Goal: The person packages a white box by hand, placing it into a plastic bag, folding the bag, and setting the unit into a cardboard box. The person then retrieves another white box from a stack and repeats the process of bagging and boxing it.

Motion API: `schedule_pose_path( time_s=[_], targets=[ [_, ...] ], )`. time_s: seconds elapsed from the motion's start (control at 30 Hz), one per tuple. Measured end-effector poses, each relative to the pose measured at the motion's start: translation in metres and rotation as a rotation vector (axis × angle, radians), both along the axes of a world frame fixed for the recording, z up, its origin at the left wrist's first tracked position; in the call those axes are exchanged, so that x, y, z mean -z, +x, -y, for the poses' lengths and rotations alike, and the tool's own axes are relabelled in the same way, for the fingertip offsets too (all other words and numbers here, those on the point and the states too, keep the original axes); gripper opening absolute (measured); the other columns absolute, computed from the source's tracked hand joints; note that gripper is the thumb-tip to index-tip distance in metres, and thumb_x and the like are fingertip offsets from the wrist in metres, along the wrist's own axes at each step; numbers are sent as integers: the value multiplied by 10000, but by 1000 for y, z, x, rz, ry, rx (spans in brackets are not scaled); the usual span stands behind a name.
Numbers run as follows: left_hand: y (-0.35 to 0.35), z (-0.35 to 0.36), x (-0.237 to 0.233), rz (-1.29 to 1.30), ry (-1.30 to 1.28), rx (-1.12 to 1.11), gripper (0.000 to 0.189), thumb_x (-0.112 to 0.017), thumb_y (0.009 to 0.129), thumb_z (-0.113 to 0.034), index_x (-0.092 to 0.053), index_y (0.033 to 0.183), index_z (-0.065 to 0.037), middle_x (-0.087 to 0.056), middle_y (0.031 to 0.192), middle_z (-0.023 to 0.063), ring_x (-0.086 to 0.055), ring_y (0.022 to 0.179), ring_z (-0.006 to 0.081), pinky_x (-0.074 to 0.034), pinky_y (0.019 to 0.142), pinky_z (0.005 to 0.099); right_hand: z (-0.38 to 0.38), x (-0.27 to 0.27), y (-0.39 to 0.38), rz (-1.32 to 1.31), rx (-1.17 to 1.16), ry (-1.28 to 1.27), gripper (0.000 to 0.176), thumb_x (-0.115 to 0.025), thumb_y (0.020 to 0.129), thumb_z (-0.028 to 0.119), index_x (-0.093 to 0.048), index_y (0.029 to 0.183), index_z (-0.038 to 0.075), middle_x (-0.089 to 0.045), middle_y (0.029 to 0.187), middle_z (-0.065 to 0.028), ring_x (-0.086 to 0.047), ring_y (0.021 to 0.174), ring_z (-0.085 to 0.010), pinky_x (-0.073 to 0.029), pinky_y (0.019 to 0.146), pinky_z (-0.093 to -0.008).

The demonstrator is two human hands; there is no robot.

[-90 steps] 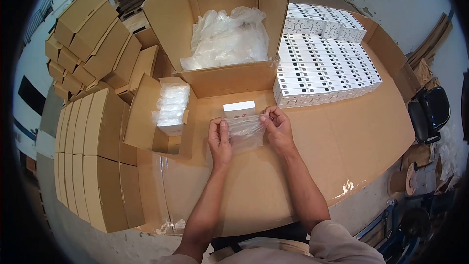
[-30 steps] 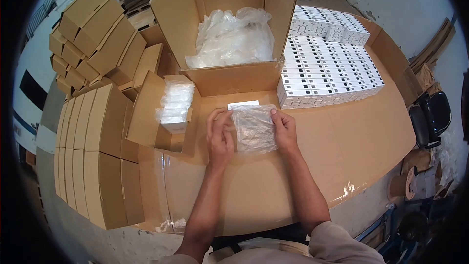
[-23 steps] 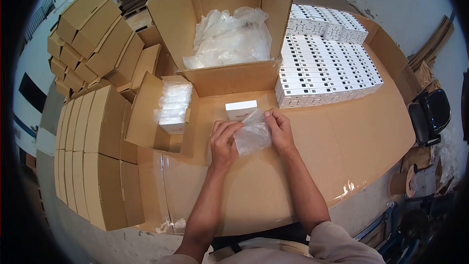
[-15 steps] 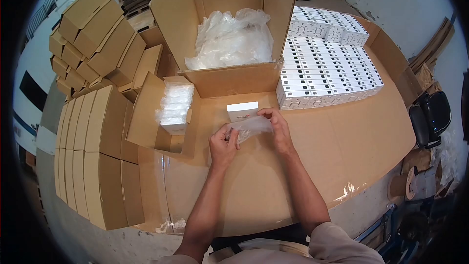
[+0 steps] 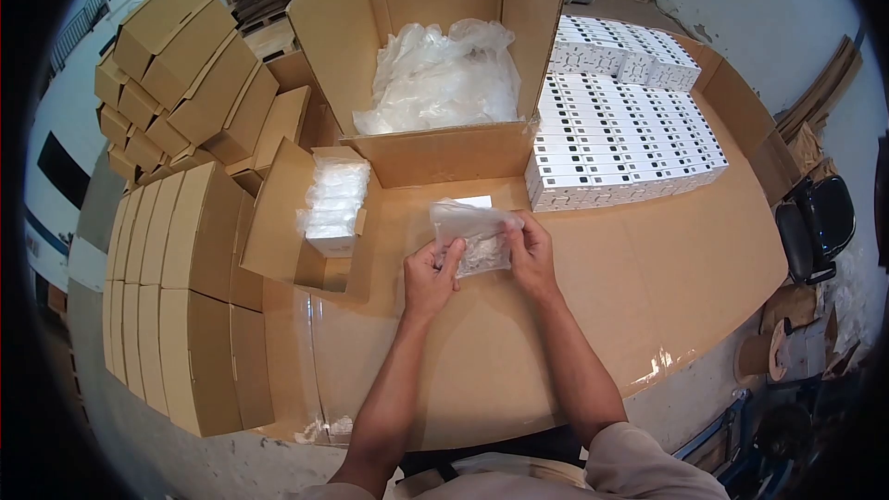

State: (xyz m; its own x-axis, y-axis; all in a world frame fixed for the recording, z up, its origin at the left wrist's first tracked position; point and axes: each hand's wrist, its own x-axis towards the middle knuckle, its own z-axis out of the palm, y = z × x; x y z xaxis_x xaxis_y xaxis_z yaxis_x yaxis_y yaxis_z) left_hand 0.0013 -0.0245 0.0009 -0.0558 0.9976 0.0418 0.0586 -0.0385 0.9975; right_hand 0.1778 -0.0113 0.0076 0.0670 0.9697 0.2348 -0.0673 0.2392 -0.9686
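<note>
A clear plastic bag (image 5: 482, 245) hangs spread between my two hands, above the cardboard-covered table. My left hand (image 5: 431, 280) pinches its left side between thumb and fingers. On the right edge, my right hand (image 5: 530, 255) grips the bag near its top. Just behind the bag lies a small white box (image 5: 478, 202), mostly hidden by it. An open brown carton (image 5: 278, 222) left of my hands holds a row of white boxes wrapped in clear plastic (image 5: 335, 194).
A large open carton (image 5: 440, 153) with many clear bags (image 5: 444, 74) stands behind my hands. White boxes (image 5: 625, 139) are stacked at the right rear. Brown cartons (image 5: 176, 287) rise in piles on the left. A black chair (image 5: 815, 227) is at far right.
The bag has been raised and spread more upright, now covering much of the small white box. My right hand has moved slightly down, my left a little right.
</note>
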Motion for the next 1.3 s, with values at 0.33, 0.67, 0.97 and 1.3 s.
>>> schedule_pose_path(
  time_s=[0.33, 0.67, 0.97, 1.3],
  targets=[
    [-4, -5, 4, 138, 100, -94, 337, -567, 1074, -281, -711, 1032, 20, -676, 877, -6, -573, 785, 57, -481, 697, 241, -1, 5, -2, 218, -25, 54, 333, -565, 1075, 234, -596, 847, -6, -520, 714, 12, -444, 700, -75, -395, 619, -270],
    [-3, -3, 2, 62, 109, -56, 386, -504, 1100, -286, -706, 991, 25, -675, 867, 9, -593, 780, 80, -504, 712, 258, -2, 5, -5, 147, 2, 33, 330, -552, 1082, 235, -524, 837, 15, -457, 713, 24, -395, 698, -64, -366, 610, -262],
    [-1, -3, 3, 136, 94, -63, 368, -526, 1091, -291, -700, 1037, 28, -694, 887, 21, -612, 773, 83, -513, 682, 257, -3, 10, -6, 198, 78, 31, 380, -487, 1106, 275, -453, 830, 15, -401, 710, -8, -375, 710, -93, -371, 618, -288],
    [5, -7, 19, 29, 123, -110, 289, -566, 1071, -244, -693, 1040, 14, -649, 772, 5, -552, 665, 54, -450, 576, 252, -2, 5, -7, 213, 119, 29, 359, -504, 1096, 281, -484, 865, 7, -459, 692, -29, -414, 668, -112, -396, 595, -313]
  ],
)
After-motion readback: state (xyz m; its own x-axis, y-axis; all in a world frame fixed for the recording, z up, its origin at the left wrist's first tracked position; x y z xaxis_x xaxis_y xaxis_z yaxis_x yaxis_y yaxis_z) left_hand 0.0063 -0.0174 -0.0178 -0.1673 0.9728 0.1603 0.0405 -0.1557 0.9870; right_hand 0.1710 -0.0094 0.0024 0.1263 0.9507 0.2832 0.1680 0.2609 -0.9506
